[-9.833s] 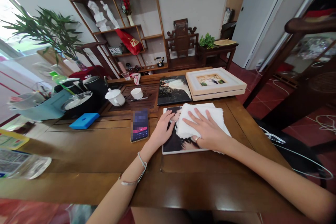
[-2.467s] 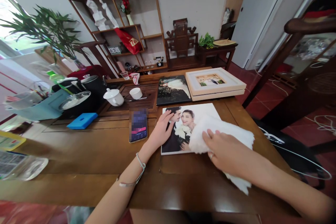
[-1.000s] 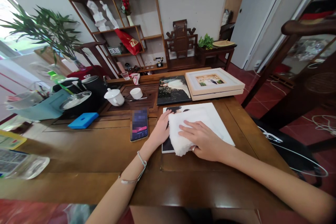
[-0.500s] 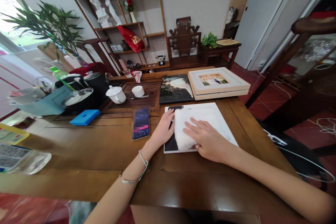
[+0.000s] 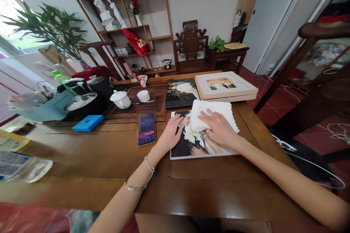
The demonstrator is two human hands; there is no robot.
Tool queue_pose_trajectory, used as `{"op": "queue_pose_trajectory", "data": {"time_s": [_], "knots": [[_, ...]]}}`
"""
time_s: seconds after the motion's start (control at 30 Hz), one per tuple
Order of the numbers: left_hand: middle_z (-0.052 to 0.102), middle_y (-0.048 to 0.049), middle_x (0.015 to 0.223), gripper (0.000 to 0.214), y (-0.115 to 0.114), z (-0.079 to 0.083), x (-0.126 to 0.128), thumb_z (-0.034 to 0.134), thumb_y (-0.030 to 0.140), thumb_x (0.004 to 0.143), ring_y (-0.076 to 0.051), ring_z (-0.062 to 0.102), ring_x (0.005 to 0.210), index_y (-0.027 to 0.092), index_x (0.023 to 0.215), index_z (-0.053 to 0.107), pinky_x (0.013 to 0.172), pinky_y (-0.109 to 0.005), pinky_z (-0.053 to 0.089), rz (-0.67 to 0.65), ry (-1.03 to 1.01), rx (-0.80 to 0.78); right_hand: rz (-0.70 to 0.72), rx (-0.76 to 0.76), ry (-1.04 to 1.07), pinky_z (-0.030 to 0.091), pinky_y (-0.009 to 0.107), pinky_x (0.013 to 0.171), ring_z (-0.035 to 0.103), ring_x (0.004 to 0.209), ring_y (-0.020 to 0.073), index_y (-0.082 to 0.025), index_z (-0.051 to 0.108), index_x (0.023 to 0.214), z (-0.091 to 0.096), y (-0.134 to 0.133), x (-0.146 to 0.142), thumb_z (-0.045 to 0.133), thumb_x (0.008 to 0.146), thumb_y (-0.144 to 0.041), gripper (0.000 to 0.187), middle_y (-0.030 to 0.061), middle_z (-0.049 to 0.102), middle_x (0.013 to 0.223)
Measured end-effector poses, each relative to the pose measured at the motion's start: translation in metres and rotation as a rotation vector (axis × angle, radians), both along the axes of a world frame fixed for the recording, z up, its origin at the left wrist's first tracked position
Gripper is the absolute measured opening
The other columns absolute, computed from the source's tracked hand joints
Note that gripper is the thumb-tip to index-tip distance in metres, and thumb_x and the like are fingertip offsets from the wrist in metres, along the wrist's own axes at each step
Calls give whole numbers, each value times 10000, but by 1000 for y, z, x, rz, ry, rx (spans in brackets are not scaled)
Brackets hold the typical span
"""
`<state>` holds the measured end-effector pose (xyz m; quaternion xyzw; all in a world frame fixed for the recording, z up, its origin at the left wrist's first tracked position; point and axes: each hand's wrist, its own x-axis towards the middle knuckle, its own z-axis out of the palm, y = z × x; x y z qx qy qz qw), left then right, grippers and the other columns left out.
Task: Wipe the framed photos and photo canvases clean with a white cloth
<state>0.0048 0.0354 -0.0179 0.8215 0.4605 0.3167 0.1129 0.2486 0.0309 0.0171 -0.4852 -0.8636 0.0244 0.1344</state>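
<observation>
A flat wedding photo print [image 5: 191, 145] lies on the wooden table [image 5: 109, 160] in front of me. My left hand [image 5: 170, 134] rests flat on its left edge with fingers stretched out, holding it down. My right hand [image 5: 218, 128] presses a white cloth [image 5: 216, 113] onto the upper right part of the print, fingers spread flat on the cloth. The lower part of the picture shows uncovered.
A phone [image 5: 146, 129] lies just left of the print. Behind it lie a darker photo print [image 5: 182, 93] and a white framed picture [image 5: 225, 86]. A tea tray with a white teapot [image 5: 120, 99] and cup [image 5: 143, 95], dark pots and a blue box [image 5: 88, 122] stand at left.
My right hand has slid the cloth from the print's lower left up to its upper right, uncovering the picture's lower part. My left hand has stayed on the left edge.
</observation>
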Motion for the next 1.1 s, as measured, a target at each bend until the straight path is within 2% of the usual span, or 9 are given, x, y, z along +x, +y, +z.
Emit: {"op": "queue_pose_trajectory", "data": {"time_s": [0.1, 0.27, 0.33, 0.43, 0.6, 0.77, 0.93, 1.1], "knots": [[492, -188, 1401, 404, 1, -3, -1, 432, 235, 944, -275, 409, 1360, 141, 1335, 468, 1128, -511, 324, -3, -22, -10, 58, -8, 4, 257, 523, 1120, 265, 1415, 308, -139, 482, 1389, 1, -6, -12, 442, 750, -116, 641, 100, 409, 1499], [430, -215, 1446, 696, 2, -8, -5, 450, 169, 891, -289, 434, 1329, 127, 1515, 144, 1100, -499, 348, -37, -99, -56, 223, -67, 50, 231, 525, 1135, 234, 1427, 308, -152, 498, 1384, 5, -15, -30, 460, 740, -125, 645, 72, 398, 1507], [430, -206, 1448, 731, 2, -8, -5, 449, 158, 887, -286, 430, 1328, 145, 1527, 95, 1099, -495, 343, -53, -113, -59, 238, -83, 83, 236, 524, 1136, 237, 1429, 286, -172, 504, 1380, 7, -16, -29, 462, 735, -120, 648, 69, 408, 1501], [457, -215, 1421, 690, 0, -5, -2, 446, 186, 912, -286, 423, 1336, 135, 1520, 125, 1111, -497, 322, -19, -119, -73, 210, -89, 110, 250, 524, 1134, 276, 1417, 262, -191, 522, 1362, 7, -11, -18, 450, 741, -107, 631, 69, 451, 1472], [472, -218, 1402, 627, -2, -1, 1, 440, 233, 942, -281, 433, 1335, 139, 1501, 173, 1114, -500, 317, 3, -107, -88, 56, -41, 65, 261, 514, 1131, 309, 1401, 282, -155, 512, 1362, 3, 5, -1, 443, 733, -90, 636, 93, 448, 1473], [468, -213, 1401, 583, -1, -2, 1, 443, 231, 938, -281, 440, 1324, 136, 1474, 236, 1114, -493, 324, 3, -98, -64, 4, 11, 16, 252, 547, 1117, 280, 1404, 339, -103, 491, 1374, 0, 8, -9, 457, 744, -101, 631, 130, 424, 1484], [463, -204, 1409, 556, 0, -3, -1, 441, 205, 920, -288, 445, 1315, 138, 1452, 292, 1115, -499, 327, -2, -80, -43, 166, -35, 42, 230, 530, 1137, 255, 1420, 301, -157, 493, 1384, 5, -3, -22, 455, 739, -100, 649, 73, 415, 1497], [442, -195, 1435, 584, 0, -2, -2, 437, 157, 892, -281, 424, 1335, 140, 1457, 288, 1120, -479, 330, -13, -61, -45, 327, -143, 104, 231, 508, 1155, 260, 1424, 257, -182, 535, 1355, 13, -14, -9, 449, 680, -68, 690, 50, 437, 1481]]}}
